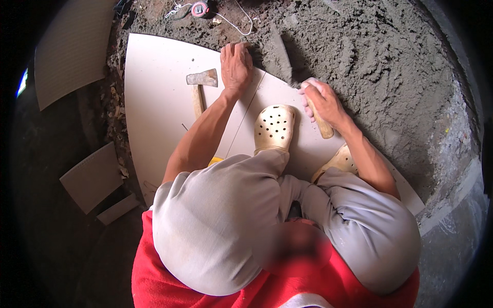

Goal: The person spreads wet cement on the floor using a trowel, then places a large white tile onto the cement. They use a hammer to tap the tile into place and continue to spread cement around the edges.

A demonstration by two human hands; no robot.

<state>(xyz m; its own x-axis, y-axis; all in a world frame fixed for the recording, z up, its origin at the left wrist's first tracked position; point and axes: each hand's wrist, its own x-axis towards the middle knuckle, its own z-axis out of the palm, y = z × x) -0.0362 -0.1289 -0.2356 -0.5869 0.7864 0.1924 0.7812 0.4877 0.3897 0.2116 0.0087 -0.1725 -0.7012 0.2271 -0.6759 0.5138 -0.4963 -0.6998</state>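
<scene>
My right hand (324,105) is closed around the wooden handle of a trowel (281,55), whose mortar-smeared blade points away over the wet grey mortar (354,46). At the far edge of the pale tiles (159,97), my left hand (236,66) leans with its fingers together and bent over the rim; the fingertips are hidden. A hatchet-like hammer (202,78) with a wooden handle lies on the tile left of my left forearm, which covers the handle's lower end. My cream clog (275,126) rests on the tiles between my hands.
A red-and-black tape measure (200,8) and white string (245,30) lie on the soil at the far side. Loose tile pieces (93,177) are on the dark floor at the left, and a large panel (74,46) stands farther back. Something yellow (215,160) shows beside my left knee.
</scene>
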